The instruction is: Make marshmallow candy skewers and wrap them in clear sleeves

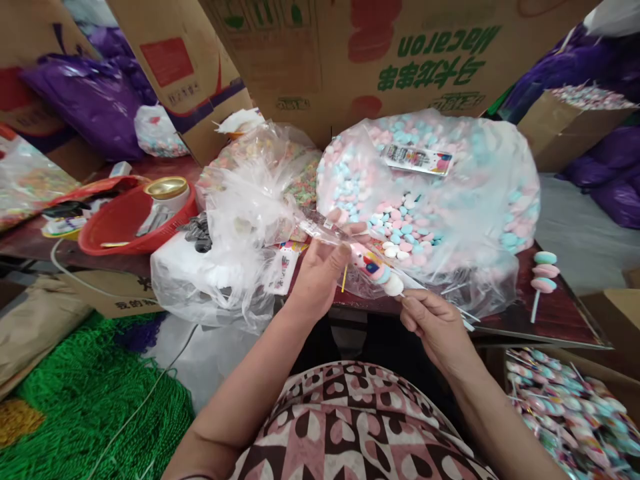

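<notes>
My left hand (320, 270) is closed around a clear printed wrapper (325, 230) and the upper part of a marshmallow skewer. Pink, blue and white pieces of the marshmallow skewer (384, 275) show between my hands, partly under the film. The thumb and fingers of my right hand (434, 321) pinch its stick just below the white piece. Beyond my hands lies a large clear bag of marshmallows (480, 187), its opening toward me. White sticks (467, 312) poke out beside my right hand. An unwrapped marshmallow skewer (544, 272) rests at the table's right side.
Left on the table are a red basket (107, 233) with a gold-lidded tin (167, 188) and white plastic bags (215, 267). A Macaron carton (350, 73) stands behind. Wrapped skewers (570, 407) fill a box at lower right; green netting (100, 400) lies at lower left.
</notes>
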Demonstrator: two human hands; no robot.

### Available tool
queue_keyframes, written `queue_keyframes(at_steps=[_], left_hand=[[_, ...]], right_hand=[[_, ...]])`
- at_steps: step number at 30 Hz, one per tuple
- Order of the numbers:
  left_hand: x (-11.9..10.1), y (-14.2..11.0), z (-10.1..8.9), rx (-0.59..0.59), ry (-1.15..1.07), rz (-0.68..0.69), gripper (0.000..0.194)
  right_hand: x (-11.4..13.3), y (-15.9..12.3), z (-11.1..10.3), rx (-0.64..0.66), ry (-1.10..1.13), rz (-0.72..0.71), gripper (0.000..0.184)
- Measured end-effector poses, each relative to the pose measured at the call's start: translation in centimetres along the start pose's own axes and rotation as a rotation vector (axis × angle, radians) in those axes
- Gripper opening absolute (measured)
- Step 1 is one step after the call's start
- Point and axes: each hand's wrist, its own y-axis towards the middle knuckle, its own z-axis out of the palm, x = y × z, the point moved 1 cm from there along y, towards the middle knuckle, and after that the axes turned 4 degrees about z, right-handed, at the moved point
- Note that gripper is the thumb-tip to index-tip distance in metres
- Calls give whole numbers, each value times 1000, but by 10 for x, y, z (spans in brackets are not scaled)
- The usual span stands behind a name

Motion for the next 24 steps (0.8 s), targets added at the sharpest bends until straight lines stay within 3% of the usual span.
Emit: queue_keyframes(at_steps=[3,7,14,19,24], left_hand=[[-7,3,12,91,86,-1,45],[-8,7,23,102,149,33,37],[1,4,35,114,81,-56,35],[2,7,40,87,56,-82,36],[8,2,40,134,161,-163,32]], right_hand=[[8,5,13,-13,94,-56,33],[16,6,22,-24,164,-118,29],[12,2,20,-117,31,-267,22],[16,2,22,-30,108,-206,22],[26,0,33,-9,221,-179,22]])
